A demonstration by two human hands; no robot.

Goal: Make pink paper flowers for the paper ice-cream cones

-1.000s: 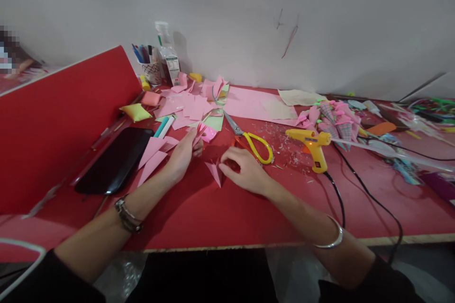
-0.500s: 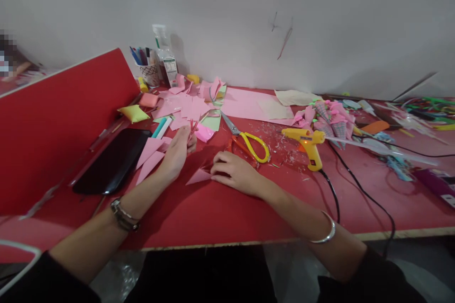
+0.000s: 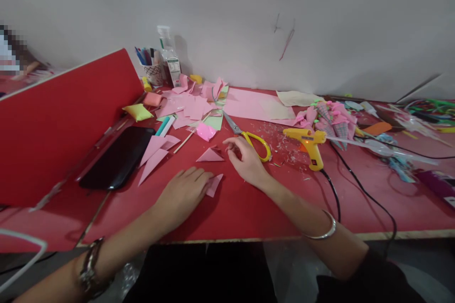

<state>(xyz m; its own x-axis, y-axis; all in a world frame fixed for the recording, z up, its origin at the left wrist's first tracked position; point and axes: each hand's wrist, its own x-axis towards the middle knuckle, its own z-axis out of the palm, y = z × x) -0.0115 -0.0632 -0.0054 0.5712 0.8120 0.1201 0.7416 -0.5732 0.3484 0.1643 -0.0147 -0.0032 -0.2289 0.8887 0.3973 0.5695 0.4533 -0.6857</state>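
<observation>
My left hand (image 3: 186,194) is closed over a small piece of pink paper (image 3: 214,185), whose corner sticks out past the fingertips; the rest is hidden beneath the fingers. Just beyond it a folded pink paper triangle (image 3: 209,155) stands on the red table. My right hand (image 3: 245,161) hovers to the right of that triangle, fingers curved and apart from the thumb, with nothing visible in them. Yellow-handled scissors (image 3: 261,144) lie behind the right hand, partly covered by it. Pink paper cones (image 3: 156,151) rest left of the triangle.
A dark phone (image 3: 117,158) lies on the left, near an upright red board (image 3: 71,123). Loose pink paper pieces (image 3: 192,106) are heaped at the back. A yellow glue gun (image 3: 309,144) with a black cord lies right, before finished cone pieces (image 3: 337,120).
My left hand has come down toward me, from holding thin sticks up to pressing on pink paper. My right hand has let go of the folded triangle and moved slightly away. A stick now lies behind.
</observation>
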